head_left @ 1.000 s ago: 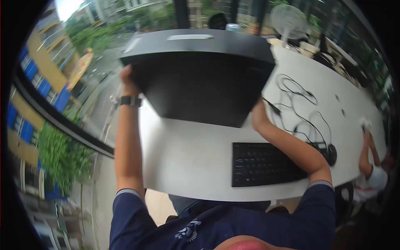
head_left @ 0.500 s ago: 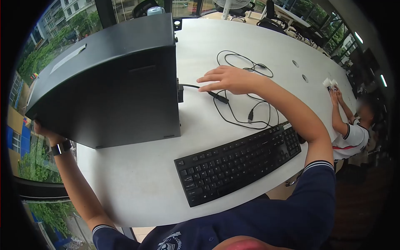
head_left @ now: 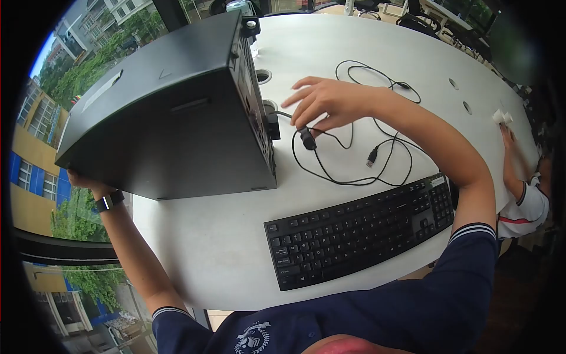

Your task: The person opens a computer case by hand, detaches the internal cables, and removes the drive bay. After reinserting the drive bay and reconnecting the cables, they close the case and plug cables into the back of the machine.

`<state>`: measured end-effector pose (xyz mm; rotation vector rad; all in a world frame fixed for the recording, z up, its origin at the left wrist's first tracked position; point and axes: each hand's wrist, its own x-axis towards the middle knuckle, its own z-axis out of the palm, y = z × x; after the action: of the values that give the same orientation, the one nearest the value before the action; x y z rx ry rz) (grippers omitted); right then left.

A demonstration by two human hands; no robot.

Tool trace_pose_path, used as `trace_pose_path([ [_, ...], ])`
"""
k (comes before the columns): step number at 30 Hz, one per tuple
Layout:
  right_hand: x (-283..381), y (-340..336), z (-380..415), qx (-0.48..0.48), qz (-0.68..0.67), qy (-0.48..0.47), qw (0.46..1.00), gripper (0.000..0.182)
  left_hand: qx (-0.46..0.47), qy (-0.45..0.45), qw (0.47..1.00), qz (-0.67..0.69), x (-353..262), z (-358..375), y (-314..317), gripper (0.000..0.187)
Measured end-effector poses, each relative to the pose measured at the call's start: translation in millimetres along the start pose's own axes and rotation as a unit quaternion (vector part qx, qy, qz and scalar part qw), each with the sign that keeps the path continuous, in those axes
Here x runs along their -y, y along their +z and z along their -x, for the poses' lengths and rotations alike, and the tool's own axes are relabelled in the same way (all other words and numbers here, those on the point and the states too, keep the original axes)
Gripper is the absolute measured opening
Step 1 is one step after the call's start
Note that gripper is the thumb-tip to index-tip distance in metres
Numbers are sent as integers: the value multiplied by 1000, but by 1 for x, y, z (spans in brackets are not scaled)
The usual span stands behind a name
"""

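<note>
A black computer case [head_left: 165, 135] stands at the left of the table, its rear panel with ports turned to the right. My left hand [head_left: 88, 183] grips its lower left corner, with the fingers mostly hidden by the case. My right hand [head_left: 333, 103] is behind the case, thumb and fingers closed on a black cable connector [head_left: 307, 139]; one finger is stretched out. A short cable runs from there to a black plug [head_left: 273, 127] at the rear panel. The black keyboard [head_left: 362, 230] lies below my right forearm.
A loose USB plug [head_left: 372, 157] and looped black cables [head_left: 377, 74] lie on the white table [head_left: 206, 253]. Round cable holes [head_left: 263, 76] sit behind the case. At the right, another person's hand [head_left: 506, 135] is by a small white object [head_left: 501, 117]. Windows border the left.
My right hand has come down onto the cable connector and closed on it, tipping it up. The case appears turned slightly, showing more of its rear panel. The camera view has shifted.
</note>
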<state>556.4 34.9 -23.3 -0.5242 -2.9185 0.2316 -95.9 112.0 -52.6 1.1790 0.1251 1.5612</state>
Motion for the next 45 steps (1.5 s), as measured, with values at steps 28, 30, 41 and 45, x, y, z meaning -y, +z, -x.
trace_pose_path([
  [28,55,37,6,-31,-30,118,992,38,-21,21,999,-25,-25,-12,-23,107],
  [30,64,38,1,10,-41,175,984,34,-5,16,1000,-13,-24,-13,-19,106],
  [41,76,60,8,-71,-43,199,977,35,39,-11,999,10,-15,-11,-3,104],
  [45,86,74,12,-102,-97,236,962,36,-7,14,999,-31,-15,-12,-5,106],
])
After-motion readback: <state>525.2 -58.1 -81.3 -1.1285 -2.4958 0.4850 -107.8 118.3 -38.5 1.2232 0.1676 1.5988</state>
